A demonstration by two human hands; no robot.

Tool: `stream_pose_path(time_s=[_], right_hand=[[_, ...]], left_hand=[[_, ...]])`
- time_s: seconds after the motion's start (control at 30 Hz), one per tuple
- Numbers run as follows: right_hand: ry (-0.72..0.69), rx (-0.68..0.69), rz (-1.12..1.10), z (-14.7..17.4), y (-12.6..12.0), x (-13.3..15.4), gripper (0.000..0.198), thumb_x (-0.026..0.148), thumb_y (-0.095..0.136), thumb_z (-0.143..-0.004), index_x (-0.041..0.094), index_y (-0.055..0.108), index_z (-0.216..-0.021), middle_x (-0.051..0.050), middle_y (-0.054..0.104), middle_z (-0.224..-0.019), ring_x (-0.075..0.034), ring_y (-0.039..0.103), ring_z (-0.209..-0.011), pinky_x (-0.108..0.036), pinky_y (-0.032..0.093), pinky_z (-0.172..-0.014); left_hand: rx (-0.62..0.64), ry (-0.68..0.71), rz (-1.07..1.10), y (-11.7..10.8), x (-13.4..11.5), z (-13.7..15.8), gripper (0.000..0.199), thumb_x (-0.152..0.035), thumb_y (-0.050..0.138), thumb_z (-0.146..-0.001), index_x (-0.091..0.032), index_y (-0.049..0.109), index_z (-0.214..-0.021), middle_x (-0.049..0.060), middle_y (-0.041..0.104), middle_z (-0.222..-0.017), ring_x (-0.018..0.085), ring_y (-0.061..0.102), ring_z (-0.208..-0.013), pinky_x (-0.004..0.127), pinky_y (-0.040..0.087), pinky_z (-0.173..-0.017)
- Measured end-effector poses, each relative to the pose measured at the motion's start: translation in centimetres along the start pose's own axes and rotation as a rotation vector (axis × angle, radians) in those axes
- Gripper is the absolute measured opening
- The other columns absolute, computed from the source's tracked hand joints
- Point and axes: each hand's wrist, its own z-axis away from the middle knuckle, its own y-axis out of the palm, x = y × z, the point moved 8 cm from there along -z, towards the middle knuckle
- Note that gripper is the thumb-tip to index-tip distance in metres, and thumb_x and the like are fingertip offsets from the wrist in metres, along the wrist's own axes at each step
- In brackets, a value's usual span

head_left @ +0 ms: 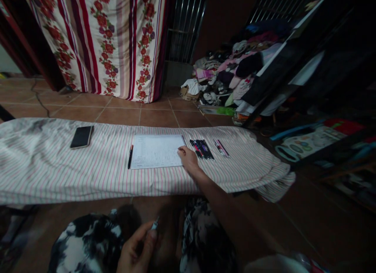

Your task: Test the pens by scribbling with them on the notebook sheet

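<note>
A spiral notebook (157, 150) lies open on the striped cloth, its page covered with faint marks. My right hand (188, 159) rests at its right edge below the spiral binding, fingers pinched on that edge. Low in the picture, my left hand (138, 247) is closed around a small pen (154, 225); only its pale, pointed end shows above the fingertips. Just right of the notebook lies a row of several dark pens (202, 149), and past it a few pink and white pens (221, 148). Along the notebook's left side sits a black marker (130, 156).
A phone (81, 137) lies on the left part of the striped cloth (100, 175). Beyond are a flowered curtain (123, 42) and a heap of clothes (232, 69). My knees in patterned trousers (85, 241) are below the near edge.
</note>
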Motion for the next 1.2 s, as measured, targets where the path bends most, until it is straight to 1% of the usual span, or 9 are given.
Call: stream_pose_path(time_s=[0.13,0.2,0.27,0.33,0.47,0.6,0.8,1.0,1.2], right_hand=[[0.008,0.064,-0.305,3.4,-0.6,1.6,0.029,0.036,0.050,-0.077,0.015,0.062,-0.092,-0.004,0.062,-0.075,-0.012,0.055,-0.062,-0.024,0.042,-0.057],[0.017,0.087,-0.430,5.8,-1.2,2.8,0.035,0.043,0.053,-0.073,0.015,0.061,-0.093,-0.002,0.061,-0.071,-0.009,0.053,-0.055,-0.022,0.041,-0.052],[0.031,0.119,-0.537,8.5,-1.9,4.2,0.035,0.047,0.058,-0.070,0.015,0.061,-0.084,0.000,0.058,-0.065,-0.007,0.048,-0.050,-0.020,0.038,-0.050],[0.094,0.223,-0.768,11.2,-2.0,5.5,0.032,0.043,0.067,-0.064,0.014,0.062,-0.076,0.001,0.057,-0.063,-0.006,0.046,-0.050,-0.019,0.036,-0.049],[0.126,0.323,-0.903,15.7,-3.2,8.0,0.031,0.036,0.074,-0.059,0.014,0.066,-0.079,0.000,0.060,-0.069,-0.006,0.049,-0.058,-0.019,0.038,-0.053],[0.089,0.411,-0.886,18.5,-4.5,9.9,0.027,0.032,0.072,-0.063,0.016,0.067,-0.084,0.000,0.062,-0.070,-0.006,0.048,-0.057,-0.019,0.037,-0.053],[-0.047,0.459,-0.699,21.1,-6.3,12.5,0.019,0.033,0.068,-0.068,0.018,0.069,-0.080,0.001,0.061,-0.072,-0.007,0.048,-0.058,-0.020,0.038,-0.052],[-0.099,0.470,-0.623,22.4,-7.0,13.9,0.020,0.028,0.066,-0.068,0.019,0.068,-0.086,-0.002,0.065,-0.082,-0.011,0.055,-0.066,-0.023,0.043,-0.059],[-0.084,0.457,-0.640,22.9,-7.3,14.3,0.015,0.023,0.069,-0.065,0.019,0.064,-0.079,0.002,0.062,-0.073,-0.011,0.058,-0.068,-0.025,0.046,-0.068]], left_hand=[[0.004,0.052,0.037,0.5,-1.3,1.1,0.042,-0.053,0.070,-0.058,-0.019,0.072,-0.083,0.002,0.065,-0.062,0.018,0.059,-0.064,0.027,0.049,-0.069],[0.000,0.079,0.031,0.7,-2.0,1.8,0.042,-0.051,0.071,-0.058,-0.018,0.072,-0.084,0.003,0.067,-0.068,0.020,0.061,-0.070,0.027,0.048,-0.069],[0.005,0.108,0.018,0.8,-2.8,2.6,0.043,-0.050,0.070,-0.059,-0.016,0.072,-0.086,0.004,0.069,-0.071,0.020,0.062,-0.072,0.026,0.048,-0.068],[0.030,0.122,-0.002,0.9,-3.3,3.4,0.042,-0.048,0.070,-0.061,-0.015,0.071,-0.087,0.004,0.068,-0.069,0.018,0.061,-0.070,0.025,0.047,-0.067],[0.114,0.172,-0.040,1.1,-4.0,4.8,0.040,-0.046,0.068,-0.066,-0.015,0.070,-0.090,0.004,0.068,-0.069,0.016,0.060,-0.067,0.023,0.046,-0.064],[0.124,0.216,-0.061,0.8,-4.5,5.9,0.035,-0.041,0.066,-0.070,-0.015,0.069,-0.093,0.005,0.068,-0.074,0.015,0.060,-0.070,0.022,0.044,-0.064],[0.124,0.227,-0.015,0.8,-5.2,7.0,0.036,-0.040,0.068,-0.067,-0.014,0.068,-0.092,0.005,0.068,-0.072,0.015,0.060,-0.068,0.023,0.045,-0.064],[0.135,0.278,-0.036,0.9,-6.5,8.1,0.034,-0.039,0.067,-0.068,-0.014,0.069,-0.091,0.004,0.068,-0.073,0.016,0.060,-0.070,0.023,0.045,-0.065],[0.143,0.285,-0.050,0.8,-6.9,8.6,0.033,-0.039,0.066,-0.069,-0.013,0.069,-0.090,0.005,0.069,-0.076,0.017,0.061,-0.071,0.024,0.046,-0.065]])
